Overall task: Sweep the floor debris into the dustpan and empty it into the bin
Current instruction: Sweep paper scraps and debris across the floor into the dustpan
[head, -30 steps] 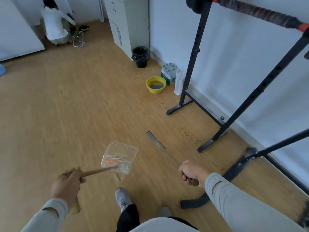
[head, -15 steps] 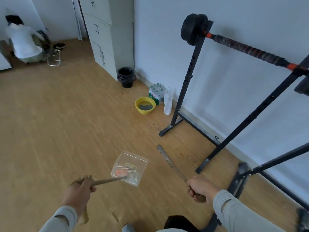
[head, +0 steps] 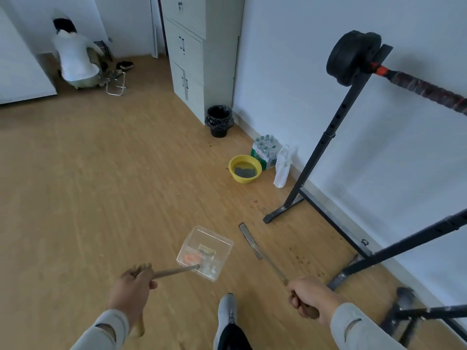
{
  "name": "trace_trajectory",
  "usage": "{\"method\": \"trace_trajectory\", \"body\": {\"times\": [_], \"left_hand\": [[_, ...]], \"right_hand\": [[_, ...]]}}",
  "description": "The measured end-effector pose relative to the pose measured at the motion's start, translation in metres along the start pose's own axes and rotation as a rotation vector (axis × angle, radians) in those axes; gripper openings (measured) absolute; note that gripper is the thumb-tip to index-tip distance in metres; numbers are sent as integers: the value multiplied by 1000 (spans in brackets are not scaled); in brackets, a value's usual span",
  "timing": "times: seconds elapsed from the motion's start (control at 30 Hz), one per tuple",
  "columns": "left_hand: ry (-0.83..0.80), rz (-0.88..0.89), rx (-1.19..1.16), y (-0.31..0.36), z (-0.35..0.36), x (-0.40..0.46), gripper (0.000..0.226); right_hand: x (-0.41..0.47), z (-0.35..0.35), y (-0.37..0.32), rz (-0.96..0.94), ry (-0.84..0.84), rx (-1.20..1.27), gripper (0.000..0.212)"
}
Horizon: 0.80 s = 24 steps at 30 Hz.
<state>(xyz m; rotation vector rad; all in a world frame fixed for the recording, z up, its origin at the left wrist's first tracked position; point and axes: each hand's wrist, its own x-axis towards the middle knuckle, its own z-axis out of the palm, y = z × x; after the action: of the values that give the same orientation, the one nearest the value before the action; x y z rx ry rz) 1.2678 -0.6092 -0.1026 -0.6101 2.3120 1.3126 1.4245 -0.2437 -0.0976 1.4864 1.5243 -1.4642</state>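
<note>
Clear plastic dustpan (head: 205, 252) rides loaded, just beyond left hand (head: 131, 290), which grips its handle end. Right hand (head: 307, 296) grips broom (head: 262, 253) handle. Pan looks light, stiff, open-fronted: keep level. Bin (head: 218, 121) well ahead.

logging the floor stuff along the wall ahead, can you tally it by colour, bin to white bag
black: 1, the bin
yellow: 1, the basin
green and white: 1, the pack of water bottles
white: 1, the plastic bag
total: 4
</note>
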Motion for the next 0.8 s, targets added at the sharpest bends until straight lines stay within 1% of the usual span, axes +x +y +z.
{"method": "trace_trajectory", "body": {"times": [0.23, 0.37, 0.53, 0.7, 0.8], "left_hand": [[55, -62, 81, 77, 1, 57, 33], [101, -56, 87, 114, 5, 81, 32], [140, -34, 70, 151, 1, 112, 32], [167, -38, 26, 177, -5, 153, 25], [167, -59, 13, 189, -11, 186, 29]], "right_hand": [[50, 11, -89, -39, -75, 62, 11], [69, 10, -136, -54, -90, 50, 10], [76, 14, -188, -98, -122, 27, 8], [74, 27, -238, -130, -135, 2, 7], [73, 41, -274, -141, -138, 7, 5]]}}
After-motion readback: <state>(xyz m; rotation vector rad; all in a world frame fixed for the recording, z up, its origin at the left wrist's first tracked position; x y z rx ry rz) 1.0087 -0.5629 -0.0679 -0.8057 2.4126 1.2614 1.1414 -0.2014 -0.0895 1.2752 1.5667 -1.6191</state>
